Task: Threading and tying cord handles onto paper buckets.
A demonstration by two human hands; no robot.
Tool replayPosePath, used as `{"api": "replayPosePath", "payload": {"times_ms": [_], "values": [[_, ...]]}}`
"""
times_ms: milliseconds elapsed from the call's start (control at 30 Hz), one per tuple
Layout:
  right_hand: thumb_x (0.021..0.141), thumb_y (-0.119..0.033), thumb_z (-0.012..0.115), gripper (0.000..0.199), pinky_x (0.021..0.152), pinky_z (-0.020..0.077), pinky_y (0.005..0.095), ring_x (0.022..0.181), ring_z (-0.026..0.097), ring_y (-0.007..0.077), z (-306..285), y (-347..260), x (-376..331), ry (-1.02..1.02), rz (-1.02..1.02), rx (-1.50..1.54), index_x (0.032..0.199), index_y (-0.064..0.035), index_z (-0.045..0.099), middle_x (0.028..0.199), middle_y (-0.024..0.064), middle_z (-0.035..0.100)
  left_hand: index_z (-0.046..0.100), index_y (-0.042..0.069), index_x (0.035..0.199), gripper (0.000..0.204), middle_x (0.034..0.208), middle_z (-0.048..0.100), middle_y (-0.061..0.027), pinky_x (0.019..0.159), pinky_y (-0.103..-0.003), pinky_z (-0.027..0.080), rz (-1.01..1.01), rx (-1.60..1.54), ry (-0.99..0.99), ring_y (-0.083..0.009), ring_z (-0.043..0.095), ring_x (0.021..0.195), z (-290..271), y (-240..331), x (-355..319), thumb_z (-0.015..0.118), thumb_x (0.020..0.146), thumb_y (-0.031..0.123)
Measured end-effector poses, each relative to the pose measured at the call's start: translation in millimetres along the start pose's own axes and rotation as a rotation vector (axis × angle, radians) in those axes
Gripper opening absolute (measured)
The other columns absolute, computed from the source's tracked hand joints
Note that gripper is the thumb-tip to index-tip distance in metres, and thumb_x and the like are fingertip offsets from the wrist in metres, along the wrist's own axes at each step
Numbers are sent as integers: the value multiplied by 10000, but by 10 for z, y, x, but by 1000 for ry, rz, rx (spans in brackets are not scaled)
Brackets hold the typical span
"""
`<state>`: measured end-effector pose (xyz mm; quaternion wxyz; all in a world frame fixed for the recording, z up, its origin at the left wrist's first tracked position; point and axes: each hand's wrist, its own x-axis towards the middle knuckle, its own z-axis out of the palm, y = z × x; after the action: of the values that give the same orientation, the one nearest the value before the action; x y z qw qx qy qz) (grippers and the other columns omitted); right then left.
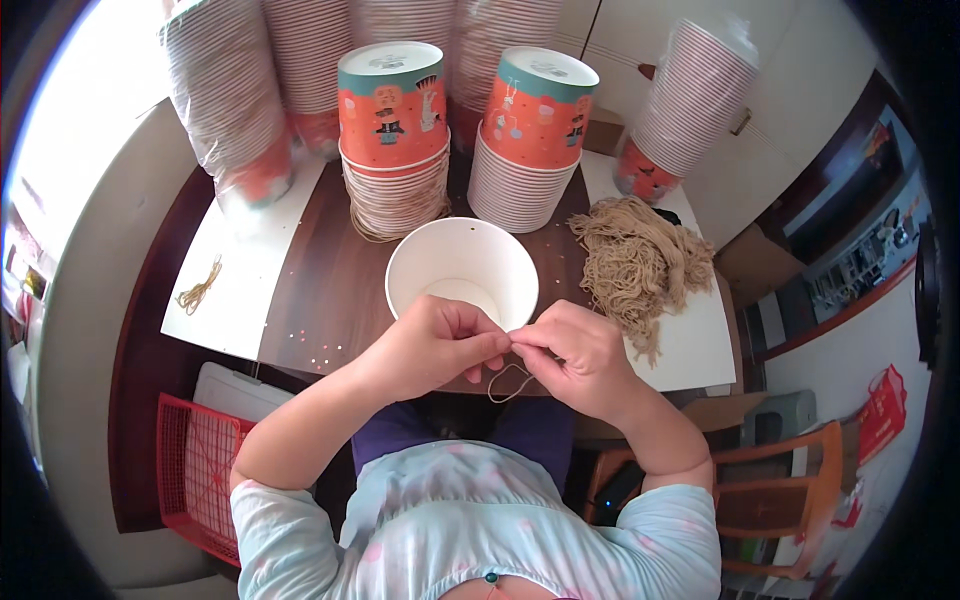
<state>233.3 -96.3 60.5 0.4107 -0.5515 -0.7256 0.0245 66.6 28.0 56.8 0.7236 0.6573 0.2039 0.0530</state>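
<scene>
My left hand (440, 345) and my right hand (578, 358) meet fingertip to fingertip over the near rim of a white paper bucket (430, 262). Both are closed in a pinch on a thin beige cord (497, 401), which hangs in a small loop below the fingers. The bucket's open mouth faces me, and a small hole shows near its far rim. My hands hide its near edge, so I cannot tell whether the cord passes through it. Right of the bucket lies a tangled heap of beige cords (640, 260).
Behind the bucket stand two upturned stacks of orange and green paper buckets, a left stack (392, 120) and a right stack (540, 110). Plastic-wrapped stacks (225, 90) rise farther back. A small cord bundle (200, 287) lies at the left, above a red basket (200, 465). A wooden chair (775, 490) stands right.
</scene>
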Motion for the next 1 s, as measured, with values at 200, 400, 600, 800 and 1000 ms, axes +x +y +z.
{"api": "replayPosePath", "payload": {"times_ms": [200,400,600,800,1000], "values": [[723,-1,708,147,541,477,346,615,583,254,69,-66,-18,73,-24,60,840,-39,627,728,80,567,659,-24,872,136,765,639,18,571,-193,476,71,-179,64,-19,543,667,54,-55,-113,675,857,110],[733,-36,700,135,555,487,345,638,595,268,80,22,79,69,-149,-163,841,-46,621,756,91,585,641,48,868,188,890,622,-82,705,-370,484,913,903,427,-302,607,777,92,-115,-68,691,688,30],[814,-102,670,122,636,467,255,653,578,100,134,452,399,-138,558,305,859,11,670,735,56,641,598,43,1142,454,1067,604,-143,783,-376,502,792,1164,570,-306,615,908,-909,85,729,718,717,154],[789,-120,673,144,648,485,275,660,598,118,231,787,648,-272,603,20,842,13,684,736,81,652,667,-27,948,244,816,677,-158,673,-327,508,202,777,388,-217,656,738,-827,-27,766,638,741,98],[782,-115,646,140,625,495,328,678,628,186,470,567,565,-251,375,30,793,24,664,742,123,640,578,-37,1113,316,830,644,-59,631,-248,507,151,84,476,-107,611,720,-310,-435,209,603,822,84]]}}
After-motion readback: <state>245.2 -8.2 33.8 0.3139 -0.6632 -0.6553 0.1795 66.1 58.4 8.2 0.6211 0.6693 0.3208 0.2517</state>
